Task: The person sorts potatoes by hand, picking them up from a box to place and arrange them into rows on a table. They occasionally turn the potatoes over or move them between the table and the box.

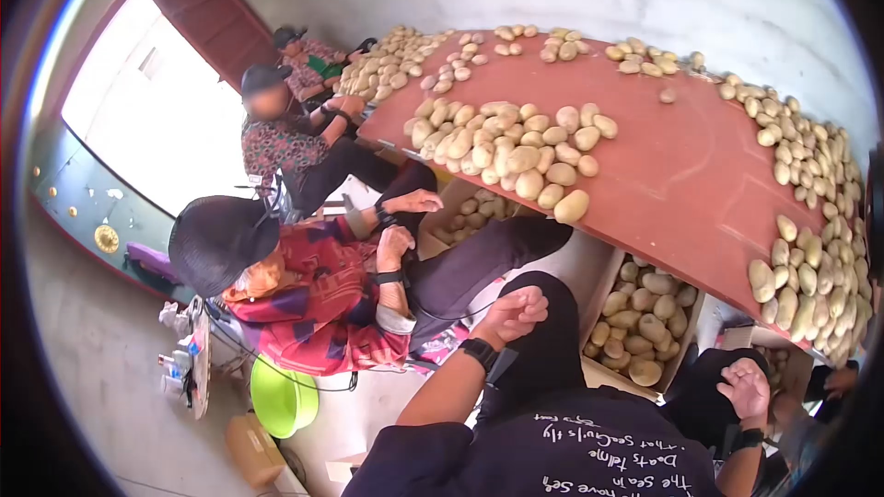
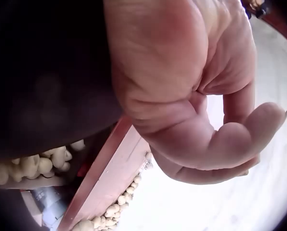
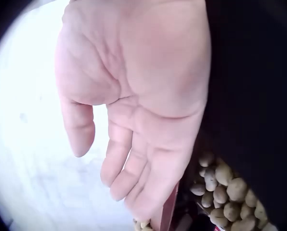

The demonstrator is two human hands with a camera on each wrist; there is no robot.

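Note:
My left hand [image 1: 516, 316] is raised over my left thigh, fingers loosely curled and holding nothing. In the left wrist view the same hand [image 2: 187, 91] shows its bent fingers with nothing between them. On the other side, my right hand [image 1: 746, 391] rests by my right knee, palm up. The right wrist view shows that hand [image 3: 134, 106] with relaxed fingers and a bare palm. Between my knees stands a box [image 1: 603, 373] filled with potatoes [image 1: 645, 313]. Beyond it is a reddish-brown table [image 1: 681, 166] with potato piles along its edges.
A potato heap [image 1: 502, 143] lies at the near table edge, and another [image 1: 810, 276] at the right. A person in a red patterned shirt [image 1: 313, 304] sits close on my left; others sit farther along. A green basin [image 1: 285, 400] stands on the floor behind that person.

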